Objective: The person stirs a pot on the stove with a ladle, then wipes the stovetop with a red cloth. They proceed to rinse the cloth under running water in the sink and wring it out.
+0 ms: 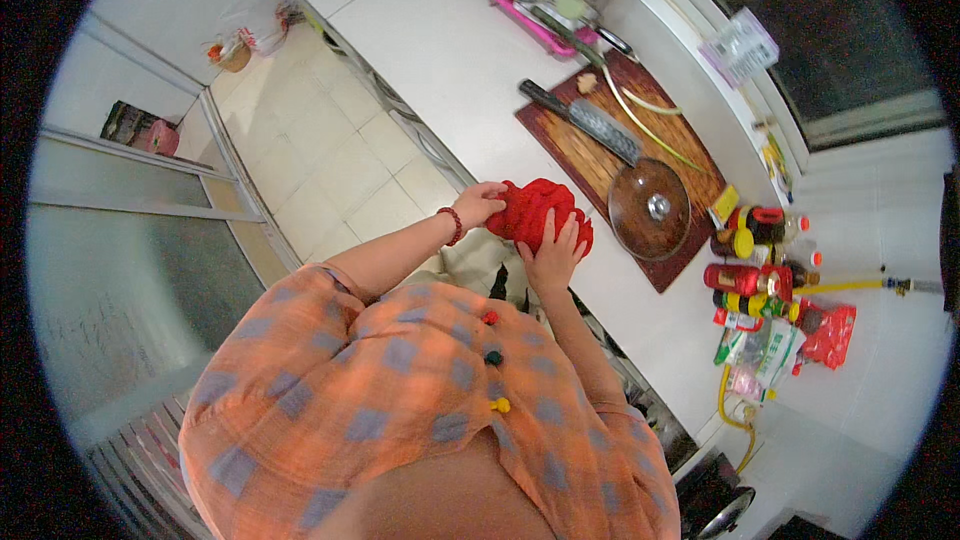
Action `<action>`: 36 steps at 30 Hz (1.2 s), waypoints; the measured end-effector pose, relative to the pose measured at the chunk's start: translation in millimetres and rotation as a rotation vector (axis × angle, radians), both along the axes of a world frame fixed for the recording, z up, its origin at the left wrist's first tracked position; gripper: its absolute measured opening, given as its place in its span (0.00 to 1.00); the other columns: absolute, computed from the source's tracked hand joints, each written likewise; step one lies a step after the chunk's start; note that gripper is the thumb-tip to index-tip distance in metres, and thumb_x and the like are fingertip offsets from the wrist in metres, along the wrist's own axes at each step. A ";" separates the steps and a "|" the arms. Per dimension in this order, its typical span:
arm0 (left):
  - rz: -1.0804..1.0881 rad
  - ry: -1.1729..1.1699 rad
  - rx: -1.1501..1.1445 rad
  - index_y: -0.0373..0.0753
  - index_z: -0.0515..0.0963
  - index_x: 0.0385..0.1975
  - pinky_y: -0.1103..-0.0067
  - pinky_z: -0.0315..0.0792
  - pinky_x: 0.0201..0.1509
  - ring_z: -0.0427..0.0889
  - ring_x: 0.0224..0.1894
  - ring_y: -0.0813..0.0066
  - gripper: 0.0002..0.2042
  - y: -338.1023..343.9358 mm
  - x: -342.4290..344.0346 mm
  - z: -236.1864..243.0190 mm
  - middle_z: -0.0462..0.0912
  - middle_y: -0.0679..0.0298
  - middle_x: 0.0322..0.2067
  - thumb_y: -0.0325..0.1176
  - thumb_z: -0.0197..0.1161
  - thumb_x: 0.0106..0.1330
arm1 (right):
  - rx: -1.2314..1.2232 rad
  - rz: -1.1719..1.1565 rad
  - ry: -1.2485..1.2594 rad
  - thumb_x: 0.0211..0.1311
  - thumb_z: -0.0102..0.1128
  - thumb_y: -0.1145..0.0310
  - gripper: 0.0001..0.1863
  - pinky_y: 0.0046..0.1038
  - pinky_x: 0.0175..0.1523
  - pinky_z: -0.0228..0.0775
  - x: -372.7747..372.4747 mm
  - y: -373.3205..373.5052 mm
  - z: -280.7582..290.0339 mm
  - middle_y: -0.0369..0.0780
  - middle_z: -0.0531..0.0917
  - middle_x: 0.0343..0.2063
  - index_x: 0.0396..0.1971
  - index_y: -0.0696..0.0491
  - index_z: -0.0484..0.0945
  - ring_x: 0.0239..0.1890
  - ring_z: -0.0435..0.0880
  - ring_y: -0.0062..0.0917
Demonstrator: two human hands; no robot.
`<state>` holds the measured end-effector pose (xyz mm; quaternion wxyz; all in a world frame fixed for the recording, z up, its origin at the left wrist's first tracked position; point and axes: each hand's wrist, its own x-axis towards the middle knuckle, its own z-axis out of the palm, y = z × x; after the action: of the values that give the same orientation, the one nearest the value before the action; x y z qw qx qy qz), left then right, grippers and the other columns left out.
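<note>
A crumpled red cloth is bunched up between my two hands at the front edge of the white counter. My left hand grips its left end, with fingers curled at the cloth's edge. Over its right side lies my right hand, the fingers spaced a little apart and pressing into the folds. Just beyond the cloth is a wooden cutting board. On it rest a cleaver with a black handle and a round glass lid with a metal knob.
Green onion stalks and a small ginger-like piece lie on the board. Sauce bottles and packets crowd the counter's right end by a yellow hose. A pink rack stands at the back.
</note>
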<state>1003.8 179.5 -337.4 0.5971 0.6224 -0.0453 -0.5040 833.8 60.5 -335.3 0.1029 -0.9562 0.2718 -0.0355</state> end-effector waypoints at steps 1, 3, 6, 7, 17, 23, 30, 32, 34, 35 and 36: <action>-0.016 0.035 0.001 0.43 0.69 0.56 0.74 0.78 0.45 0.77 0.46 0.74 0.20 6.8 10.8 2.8 0.74 0.64 0.48 0.31 0.58 0.63 | 0.016 0.014 0.003 0.52 0.62 0.45 0.46 0.60 0.65 0.43 19.3 8.0 0.2 0.55 0.50 0.66 0.67 0.47 0.52 0.68 0.51 0.49; -0.088 -0.042 0.130 0.45 0.70 0.57 0.76 0.76 0.44 0.76 0.45 0.76 0.20 22.8 33.6 24.7 0.74 0.67 0.48 0.33 0.58 0.63 | 0.041 0.045 0.009 0.52 0.62 0.46 0.46 0.59 0.65 0.43 58.6 19.2 0.6 0.54 0.51 0.66 0.67 0.47 0.52 0.68 0.51 0.49; -0.023 -0.027 0.103 0.40 0.67 0.59 0.79 0.75 0.40 0.78 0.42 0.75 0.25 43.4 70.9 25.2 0.76 0.64 0.47 0.34 0.59 0.60 | 0.016 0.124 0.023 0.52 0.63 0.47 0.46 0.58 0.65 0.43 116.3 31.6 0.4 0.55 0.51 0.66 0.68 0.47 0.51 0.68 0.51 0.49; 0.030 -0.034 0.084 0.40 0.67 0.59 0.79 0.75 0.39 0.77 0.41 0.75 0.24 48.5 81.7 18.3 0.77 0.64 0.46 0.34 0.59 0.60 | 0.002 0.151 0.028 0.52 0.63 0.47 0.46 0.59 0.65 0.43 132.9 34.2 -2.4 0.55 0.51 0.66 0.68 0.47 0.51 0.68 0.51 0.49; 0.379 0.109 -0.044 0.42 0.71 0.54 0.80 0.74 0.34 0.77 0.36 0.78 0.18 89.6 183.4 -11.1 0.77 0.65 0.43 0.27 0.57 0.63 | 0.009 0.365 0.004 0.50 0.65 0.53 0.47 0.59 0.66 0.39 271.6 55.3 -5.5 0.53 0.48 0.67 0.68 0.50 0.50 0.69 0.48 0.48; 0.525 0.063 0.114 0.43 0.71 0.48 0.72 0.77 0.42 0.79 0.41 0.71 0.14 115.5 268.3 -15.7 0.77 0.64 0.41 0.25 0.56 0.63 | 0.019 0.518 -0.125 0.48 0.66 0.49 0.46 0.60 0.66 0.38 360.9 72.3 -11.1 0.54 0.49 0.67 0.65 0.51 0.57 0.68 0.50 0.48; 0.984 0.256 0.093 0.39 0.67 0.49 0.74 0.76 0.40 0.78 0.39 0.72 0.16 139.0 340.9 -7.1 0.77 0.61 0.40 0.28 0.59 0.62 | 0.070 0.610 -0.120 0.48 0.65 0.48 0.44 0.59 0.66 0.36 472.3 96.8 -15.9 0.52 0.50 0.67 0.64 0.49 0.59 0.68 0.52 0.47; 1.016 0.338 -0.020 0.39 0.72 0.43 0.77 0.75 0.40 0.77 0.36 0.73 0.11 153.4 364.9 -36.0 0.78 0.63 0.38 0.34 0.60 0.63 | 0.069 0.627 -0.140 0.48 0.65 0.47 0.44 0.59 0.66 0.37 496.9 102.6 -17.6 0.52 0.50 0.67 0.64 0.48 0.59 0.67 0.53 0.47; 0.957 0.437 -0.052 0.41 0.74 0.40 0.78 0.73 0.38 0.76 0.36 0.74 0.10 164.0 389.4 -43.5 0.79 0.65 0.36 0.37 0.61 0.64 | 0.068 0.640 -0.114 0.47 0.65 0.47 0.44 0.60 0.66 0.37 522.1 108.5 -17.5 0.51 0.50 0.67 0.64 0.49 0.59 0.67 0.53 0.47; 0.922 0.485 -0.067 0.41 0.75 0.38 0.79 0.73 0.37 0.76 0.35 0.74 0.09 169.7 402.7 -47.1 0.79 0.66 0.35 0.38 0.61 0.64 | 0.068 0.642 -0.101 0.47 0.65 0.47 0.44 0.60 0.66 0.37 533.4 112.8 -17.4 0.51 0.51 0.67 0.64 0.49 0.59 0.67 0.53 0.47; 0.890 0.468 -0.026 0.43 0.76 0.38 0.81 0.71 0.34 0.76 0.35 0.75 0.10 169.4 414.6 -44.4 0.80 0.67 0.33 0.40 0.62 0.63 | 0.066 0.646 -0.116 0.47 0.65 0.47 0.45 0.60 0.66 0.37 544.4 114.5 -19.0 0.51 0.51 0.67 0.64 0.49 0.59 0.67 0.53 0.47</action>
<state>1418.3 348.8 -381.9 0.7559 0.4442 0.3534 -0.3261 1378.2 175.0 -354.3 0.1549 -0.9855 -0.0507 -0.0465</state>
